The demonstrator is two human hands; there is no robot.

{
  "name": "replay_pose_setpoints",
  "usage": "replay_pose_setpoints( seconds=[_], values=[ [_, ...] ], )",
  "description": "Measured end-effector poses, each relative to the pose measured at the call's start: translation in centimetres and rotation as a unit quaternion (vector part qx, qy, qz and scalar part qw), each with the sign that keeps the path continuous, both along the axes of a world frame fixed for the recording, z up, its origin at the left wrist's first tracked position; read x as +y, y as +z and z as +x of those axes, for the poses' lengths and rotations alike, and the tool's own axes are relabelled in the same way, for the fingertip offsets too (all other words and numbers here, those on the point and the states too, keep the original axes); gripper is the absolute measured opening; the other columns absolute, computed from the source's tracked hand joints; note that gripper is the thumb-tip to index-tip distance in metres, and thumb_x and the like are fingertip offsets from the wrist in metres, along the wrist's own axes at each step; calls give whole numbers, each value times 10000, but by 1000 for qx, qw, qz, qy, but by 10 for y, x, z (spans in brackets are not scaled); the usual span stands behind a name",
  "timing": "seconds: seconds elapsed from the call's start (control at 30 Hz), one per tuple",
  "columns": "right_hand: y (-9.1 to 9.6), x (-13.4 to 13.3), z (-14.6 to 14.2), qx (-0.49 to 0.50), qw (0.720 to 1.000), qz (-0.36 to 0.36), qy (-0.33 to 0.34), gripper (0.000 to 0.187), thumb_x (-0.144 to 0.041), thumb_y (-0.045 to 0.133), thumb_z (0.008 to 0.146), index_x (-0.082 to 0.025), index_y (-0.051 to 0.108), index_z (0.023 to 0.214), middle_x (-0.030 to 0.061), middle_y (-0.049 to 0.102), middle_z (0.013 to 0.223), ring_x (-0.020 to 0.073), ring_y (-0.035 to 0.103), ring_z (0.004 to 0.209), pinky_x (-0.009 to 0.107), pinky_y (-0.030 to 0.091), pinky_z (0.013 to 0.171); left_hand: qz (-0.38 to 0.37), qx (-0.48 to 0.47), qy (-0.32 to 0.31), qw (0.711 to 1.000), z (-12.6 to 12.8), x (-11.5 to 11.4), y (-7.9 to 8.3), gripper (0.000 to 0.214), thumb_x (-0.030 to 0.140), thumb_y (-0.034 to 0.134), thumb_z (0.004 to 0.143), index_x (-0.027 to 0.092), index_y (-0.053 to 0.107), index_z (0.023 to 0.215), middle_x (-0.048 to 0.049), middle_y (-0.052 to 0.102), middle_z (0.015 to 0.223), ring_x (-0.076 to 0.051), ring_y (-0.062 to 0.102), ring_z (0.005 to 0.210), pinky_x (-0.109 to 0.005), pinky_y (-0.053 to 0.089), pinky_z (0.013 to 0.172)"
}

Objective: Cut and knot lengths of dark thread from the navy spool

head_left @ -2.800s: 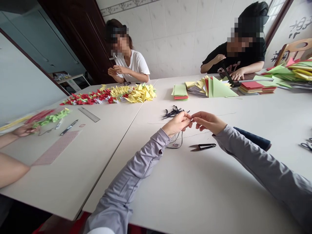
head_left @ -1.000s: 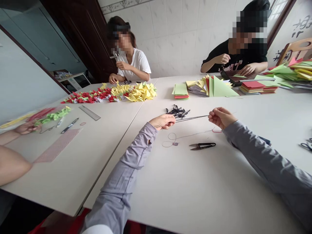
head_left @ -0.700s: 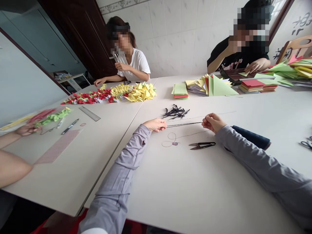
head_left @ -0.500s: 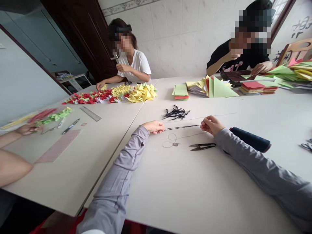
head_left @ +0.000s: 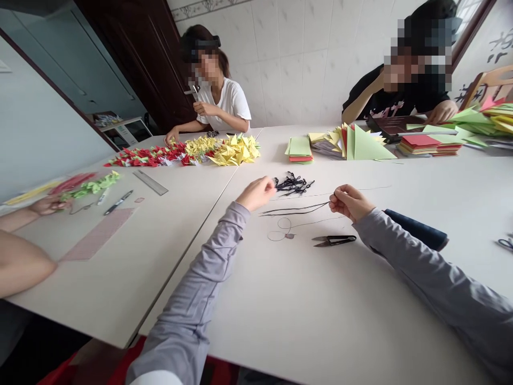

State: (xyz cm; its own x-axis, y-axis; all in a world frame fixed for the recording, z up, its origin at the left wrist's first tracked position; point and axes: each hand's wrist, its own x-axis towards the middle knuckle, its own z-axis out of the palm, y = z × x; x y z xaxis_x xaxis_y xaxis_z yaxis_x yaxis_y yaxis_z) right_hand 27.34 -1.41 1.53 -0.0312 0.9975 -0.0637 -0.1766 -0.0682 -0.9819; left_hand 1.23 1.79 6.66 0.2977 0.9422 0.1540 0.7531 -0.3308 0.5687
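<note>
My right hand [head_left: 348, 203] pinches one end of a doubled black cord [head_left: 304, 208], and its two loose strands trail left above the table. My left hand [head_left: 258, 192] is at the left edge of a small pile of knotted black cords [head_left: 294, 183]. Its fingers are curled together; whatever they may grip is hidden. Below the cord, a thin looped thread [head_left: 284, 223] is joined to a small greyish tag [head_left: 289, 236]. Black thread snips [head_left: 334, 240] lie to the right of that, blades pointing left. A dark blue spool of thread [head_left: 417, 230] rests beside my right forearm.
Folded red and yellow paper pieces [head_left: 236, 149] line the table's far side, with stacked coloured paper [head_left: 300, 151] to their right. A co-worker's arm [head_left: 24, 262], a ruler [head_left: 150, 183] and a pen [head_left: 118, 203] are at left. Two people sit opposite. Scissors [head_left: 505, 244] lie far right.
My left hand has let go of the cord's left end and moved up to the pile of knotted cords. The strands now hang slack from my right hand, which has barely moved.
</note>
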Motion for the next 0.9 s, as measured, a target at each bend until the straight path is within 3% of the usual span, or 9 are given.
replay_pose_setpoints(
  seconds=[0.1,0.23,0.33,0.47,0.63,0.8,0.9],
  values=[
    [11,-7,-7,2,999,22,28,379,-427,711,665,-218,405,740,-60,491,631,77,527,568,247,452,560,-22,-172,-160,972,40,-10,-14,202,261,442,864,165,549,1007,-72,589,1096,-135,533,1026,-219,382,880],
    [23,-14,-14,22,998,37,49,407,-464,726,638,-219,419,743,-59,487,647,79,527,586,247,455,578,-116,-284,-229,924,67,-21,-32,293,332,429,892,158,528,1105,-86,605,1069,-144,532,1066,-240,374,907],
    [25,-14,-15,36,997,35,54,415,-467,734,627,-219,419,735,-58,483,650,80,528,597,250,462,595,-168,-297,-237,910,64,-21,-41,338,400,375,909,149,538,1066,-27,587,751,-117,566,806,-230,409,782],
    [23,-10,-11,52,997,26,46,383,-431,722,656,-218,413,729,-51,479,665,82,530,621,254,477,627,-197,-293,-194,915,57,-14,-45,332,469,430,870,156,535,834,61,357,551,-64,350,480,-181,313,495],
    [19,-6,-7,57,998,16,28,338,-390,700,692,-216,413,723,-33,484,689,84,532,644,248,492,649,-202,-317,-169,911,53,-14,-33,291,429,538,825,158,493,728,67,308,535,-43,253,442,-160,201,419],
    [19,-6,-7,79,997,11,9,320,-373,702,693,-217,423,719,-32,493,691,83,532,647,235,493,631,-289,-389,-169,858,50,-18,-19,255,364,621,783,140,514,724,70,250,560,-29,202,449,-137,134,394],
    [17,-7,-10,97,995,1,6,345,-361,743,646,-214,437,708,-41,492,667,74,521,624,216,481,597,-305,-442,-143,831,51,-18,-15,232,328,644,769,131,530,726,65,276,571,-22,210,449,-133,132,383]
  ],
)
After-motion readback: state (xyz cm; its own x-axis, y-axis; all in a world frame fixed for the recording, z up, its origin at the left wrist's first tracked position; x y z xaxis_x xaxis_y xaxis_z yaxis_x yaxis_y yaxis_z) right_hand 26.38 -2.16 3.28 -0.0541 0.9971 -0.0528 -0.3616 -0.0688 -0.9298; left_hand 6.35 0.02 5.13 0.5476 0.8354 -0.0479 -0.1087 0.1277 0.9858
